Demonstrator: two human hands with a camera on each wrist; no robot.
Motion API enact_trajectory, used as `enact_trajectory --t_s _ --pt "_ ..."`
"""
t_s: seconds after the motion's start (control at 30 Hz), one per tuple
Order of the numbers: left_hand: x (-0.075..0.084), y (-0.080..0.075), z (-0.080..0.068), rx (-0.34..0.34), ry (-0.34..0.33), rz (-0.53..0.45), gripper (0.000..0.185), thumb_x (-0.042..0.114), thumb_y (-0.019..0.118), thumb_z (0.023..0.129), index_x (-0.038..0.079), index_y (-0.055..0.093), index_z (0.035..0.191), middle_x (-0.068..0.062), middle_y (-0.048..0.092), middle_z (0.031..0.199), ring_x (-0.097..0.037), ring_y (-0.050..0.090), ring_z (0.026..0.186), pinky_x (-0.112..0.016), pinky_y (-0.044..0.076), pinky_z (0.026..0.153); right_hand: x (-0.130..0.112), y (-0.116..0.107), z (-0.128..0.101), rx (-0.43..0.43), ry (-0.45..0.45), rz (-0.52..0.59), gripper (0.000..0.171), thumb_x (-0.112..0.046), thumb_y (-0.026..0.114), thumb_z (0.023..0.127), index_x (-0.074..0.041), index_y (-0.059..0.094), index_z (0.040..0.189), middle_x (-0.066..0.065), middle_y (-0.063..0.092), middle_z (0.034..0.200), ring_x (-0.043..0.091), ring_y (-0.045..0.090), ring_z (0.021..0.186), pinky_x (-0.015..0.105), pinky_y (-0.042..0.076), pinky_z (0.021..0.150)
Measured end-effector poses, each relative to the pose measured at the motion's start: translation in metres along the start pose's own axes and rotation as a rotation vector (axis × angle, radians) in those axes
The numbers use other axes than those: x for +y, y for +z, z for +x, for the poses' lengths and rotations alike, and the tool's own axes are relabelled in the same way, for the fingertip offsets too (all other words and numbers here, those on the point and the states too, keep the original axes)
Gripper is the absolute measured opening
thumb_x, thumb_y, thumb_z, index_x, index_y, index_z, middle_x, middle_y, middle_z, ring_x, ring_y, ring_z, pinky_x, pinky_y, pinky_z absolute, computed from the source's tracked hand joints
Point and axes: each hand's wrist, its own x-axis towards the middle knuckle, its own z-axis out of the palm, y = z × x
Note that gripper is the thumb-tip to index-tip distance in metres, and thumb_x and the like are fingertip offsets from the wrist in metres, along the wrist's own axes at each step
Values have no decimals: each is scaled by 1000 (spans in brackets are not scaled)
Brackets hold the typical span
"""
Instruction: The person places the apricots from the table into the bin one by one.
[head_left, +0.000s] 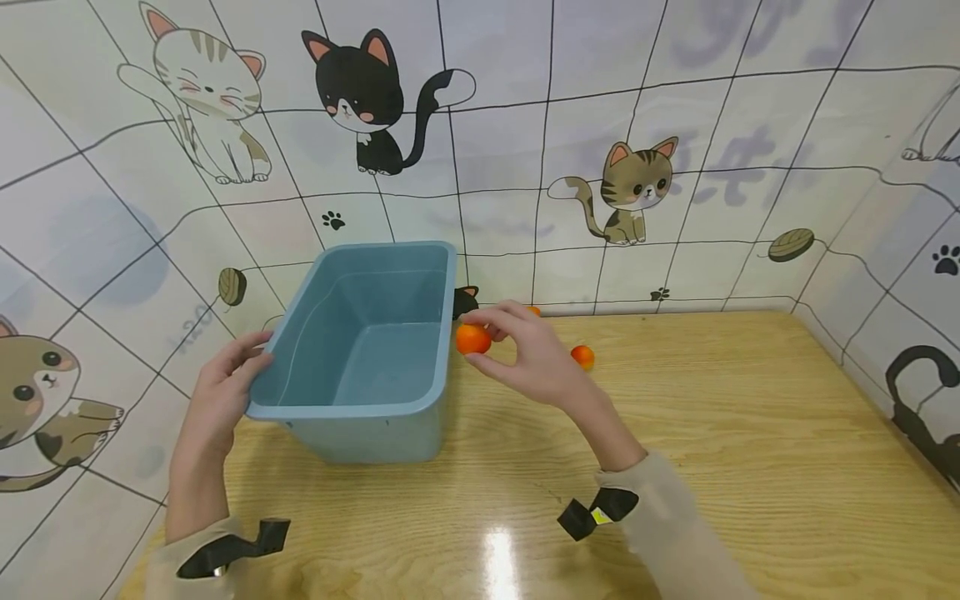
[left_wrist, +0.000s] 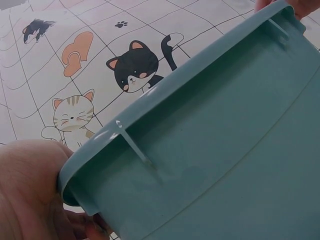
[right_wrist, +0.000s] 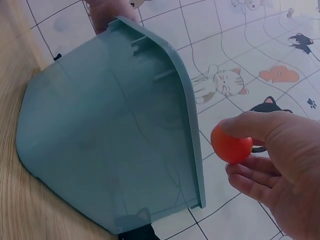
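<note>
Two hands working at a blue bin on a wooden table, one gripping the bin, the other holding an orange ball.

Nearest, two sleeved forearms are reaching forward over the table [head_left: 675, 467]. The left hand [head_left: 225, 387] is gripping the bin [head_left: 360, 350] by its near left rim, fingers curled over the edge, and the bin is sitting tilted with its open top facing the viewer. The right hand [head_left: 525, 350] is pinching a small orange ball [head_left: 472, 339] between thumb and fingertips, just beside the bin's right rim and held above the table. Farther right, a second ball [head_left: 582, 357] is lying on the table, partly behind the hand, and a sliver of a third [head_left: 533, 310] is showing past the fingers. At the far side, a tiled wall [head_left: 525, 125] with cartoon cats is standing behind everything.
</note>
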Motion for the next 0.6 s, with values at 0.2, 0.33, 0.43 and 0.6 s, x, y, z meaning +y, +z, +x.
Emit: enact_trajectory --t_s 0.2,0.33,0.43,0.6 --pt "0 1 0 -1 -4 -8 53 32 44 109 3 40 153 -14 50 131 -4 57 97 -16 50 75 -10 7 9 -24 -14 10 39 -16 80 89 -8 68 126 2 62 113 15 57 94 29 51 85" --pt "-1 1 0 -3 -5 -10 53 32 45 109 4 40 153 -14 51 131 -4 57 98 -16 49 76 -16 14 16 -45 -37 37 39 -14 80 89 -7 68 125 4 61 114 15 57 94 29 52 86" --pt "-1 1 1 -1 -6 -9 52 32 45 109 4 40 153 -13 51 130 -4 58 98 -17 49 76 -22 19 20 -47 -65 42 38 -13 80 88 -5 68 124 5 62 114 16 58 94 28 52 85" --pt "-1 1 1 1 -3 -8 52 31 44 109 3 41 152 -13 52 129 -5 58 97 -16 50 76 -26 27 25 -53 -87 44 37 -12 80 88 -6 68 122 6 62 112 15 60 91 25 52 82"
